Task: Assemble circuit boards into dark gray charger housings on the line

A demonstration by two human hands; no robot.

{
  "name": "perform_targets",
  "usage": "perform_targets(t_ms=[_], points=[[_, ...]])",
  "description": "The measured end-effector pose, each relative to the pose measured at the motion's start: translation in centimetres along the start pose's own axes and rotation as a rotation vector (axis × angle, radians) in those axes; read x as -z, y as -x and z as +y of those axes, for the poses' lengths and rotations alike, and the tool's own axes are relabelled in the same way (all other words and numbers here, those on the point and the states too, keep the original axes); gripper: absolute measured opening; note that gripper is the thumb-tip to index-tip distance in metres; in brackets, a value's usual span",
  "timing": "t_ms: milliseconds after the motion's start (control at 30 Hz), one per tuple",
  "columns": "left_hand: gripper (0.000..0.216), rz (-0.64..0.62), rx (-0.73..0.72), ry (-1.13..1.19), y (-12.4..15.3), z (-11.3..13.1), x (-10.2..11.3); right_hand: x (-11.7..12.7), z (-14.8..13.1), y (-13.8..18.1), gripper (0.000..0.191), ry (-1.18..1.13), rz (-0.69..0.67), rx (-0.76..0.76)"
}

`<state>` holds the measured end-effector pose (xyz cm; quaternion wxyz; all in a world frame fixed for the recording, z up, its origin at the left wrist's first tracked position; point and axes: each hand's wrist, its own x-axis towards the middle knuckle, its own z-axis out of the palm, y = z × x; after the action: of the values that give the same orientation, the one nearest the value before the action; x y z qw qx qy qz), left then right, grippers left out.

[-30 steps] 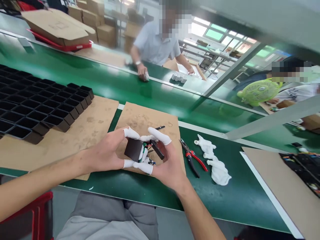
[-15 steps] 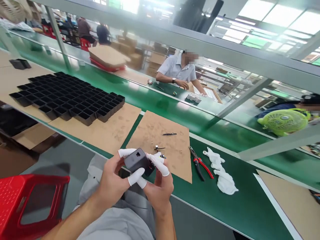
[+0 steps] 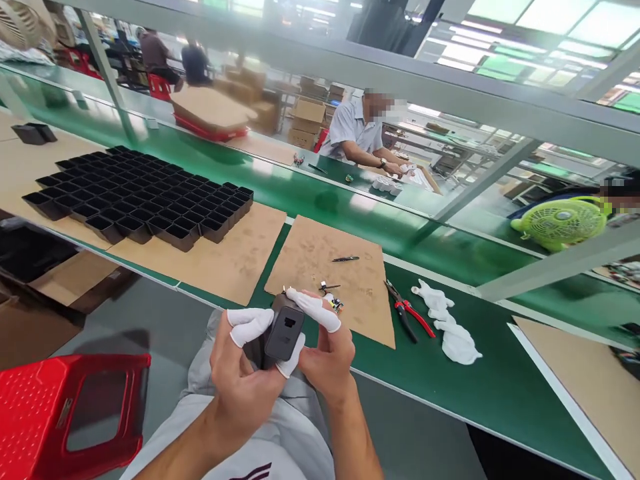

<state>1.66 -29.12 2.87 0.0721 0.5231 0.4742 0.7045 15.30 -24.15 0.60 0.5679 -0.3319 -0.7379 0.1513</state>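
Observation:
Both my hands hold a small black box-shaped housing (image 3: 284,331) with a square port on its face, over my lap in front of the green bench (image 3: 450,400). My left hand (image 3: 240,373) wraps it from the left, my right hand (image 3: 325,350) pinches it from the right; white finger cots cover the fingertips. Small wired parts (image 3: 331,301) lie on the brown cardboard mat (image 3: 325,267) just beyond my fingers.
A grid of black housings (image 3: 140,197) sits on cardboard at left. Tweezers (image 3: 345,259), red-handled pliers (image 3: 407,317) and white gloves (image 3: 450,330) lie on the bench. A red stool (image 3: 70,413) stands at lower left. A person works across the conveyor; a green fan (image 3: 563,223) at right.
My hands pulled the black housing off the mat toward my lap and turned it upright, port face toward me. The wired parts stay on the mat. The camera tilted up and back.

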Motion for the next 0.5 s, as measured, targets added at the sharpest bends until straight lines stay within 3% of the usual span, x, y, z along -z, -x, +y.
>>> perform_targets(t_ms=[267,500], points=[[0.043,-0.137,0.092,0.19,0.6,-0.2,2.6,-0.2,-1.3,0.4,0.063,-0.008,-0.024,-0.017],[0.032,-0.126,0.406,0.544,1.1,0.3,4.5,-0.6,-2.6,0.8,0.08,-0.106,-0.057,0.086]])
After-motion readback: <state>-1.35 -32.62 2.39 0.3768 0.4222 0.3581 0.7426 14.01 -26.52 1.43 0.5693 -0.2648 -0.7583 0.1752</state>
